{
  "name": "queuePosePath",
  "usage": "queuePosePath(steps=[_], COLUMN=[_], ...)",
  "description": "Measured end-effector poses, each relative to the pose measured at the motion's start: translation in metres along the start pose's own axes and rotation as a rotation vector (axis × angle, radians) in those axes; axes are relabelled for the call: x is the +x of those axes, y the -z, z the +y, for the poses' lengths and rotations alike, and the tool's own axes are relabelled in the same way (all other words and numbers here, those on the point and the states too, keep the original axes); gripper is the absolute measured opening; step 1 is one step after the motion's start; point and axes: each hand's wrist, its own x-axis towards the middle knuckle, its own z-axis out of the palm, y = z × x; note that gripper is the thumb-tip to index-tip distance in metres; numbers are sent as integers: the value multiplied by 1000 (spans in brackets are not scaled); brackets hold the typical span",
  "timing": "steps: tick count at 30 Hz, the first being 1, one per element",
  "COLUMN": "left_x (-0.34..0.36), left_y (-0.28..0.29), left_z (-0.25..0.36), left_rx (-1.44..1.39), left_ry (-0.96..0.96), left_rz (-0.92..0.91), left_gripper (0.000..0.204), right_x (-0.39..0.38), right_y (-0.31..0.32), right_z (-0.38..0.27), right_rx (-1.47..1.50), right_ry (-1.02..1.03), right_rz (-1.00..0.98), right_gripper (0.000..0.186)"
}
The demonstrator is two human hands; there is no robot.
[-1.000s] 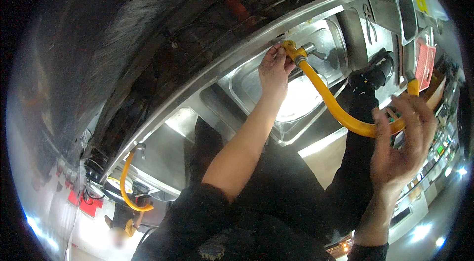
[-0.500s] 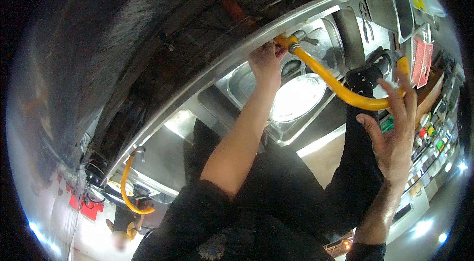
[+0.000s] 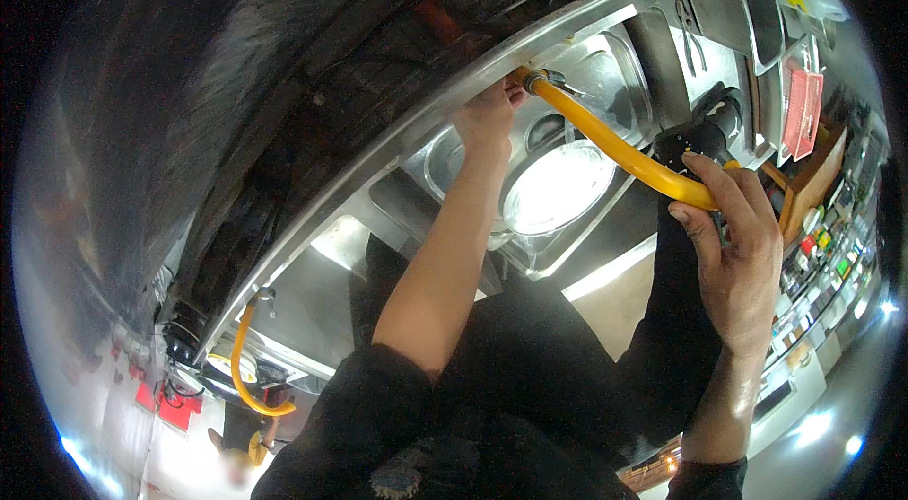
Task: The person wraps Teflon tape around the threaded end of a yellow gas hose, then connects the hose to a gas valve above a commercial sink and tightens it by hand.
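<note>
A thick yellow hose (image 3: pixel 605 142) curves from the metal counter rim down to the right. At its upper end is a clamped yellow fitting, and my left hand (image 3: pixel 489 112) has its fingers closed around that fitting, partly hidden behind it. My right hand (image 3: pixel 738 245) grips the lower bend of the hose between thumb and fingers. Its free end is mostly hidden behind the fingers. Below the fitting, a brightly lit round dish (image 3: pixel 558 188) rests over a metal basin (image 3: pixel 619 74).
A second yellow hose (image 3: pixel 241 363) hangs at the lower left, near another person (image 3: pixel 255 448). Tongs or pliers (image 3: pixel 690 36), a metal container (image 3: pixel 762 17), a red basket (image 3: pixel 804 112) and a wooden box (image 3: pixel 813 183) stand at right. My shoe (image 3: pixel 714 122) is beside the basin.
My right hand has gone from spread fingers beside the hose to a grip on its bend. My left hand and the fitting appear slightly further left, and the grey lever is less visible.
</note>
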Motion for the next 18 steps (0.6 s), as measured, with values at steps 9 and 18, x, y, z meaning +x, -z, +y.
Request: queuePosePath(steps=[9, 18], left_x=[-8, -13], left_y=[-10, 6], left_z=[16, 6], left_rx=[-55, 224], left_ry=[193, 0], left_rz=[118, 12], left_gripper=[34, 28], right_x=[-1, 1], right_y=[-7, -10], right_z=[-7, -23], right_rx=[60, 221], right_ry=[-79, -125], right_rz=[-52, -81], right_gripper=[35, 34])
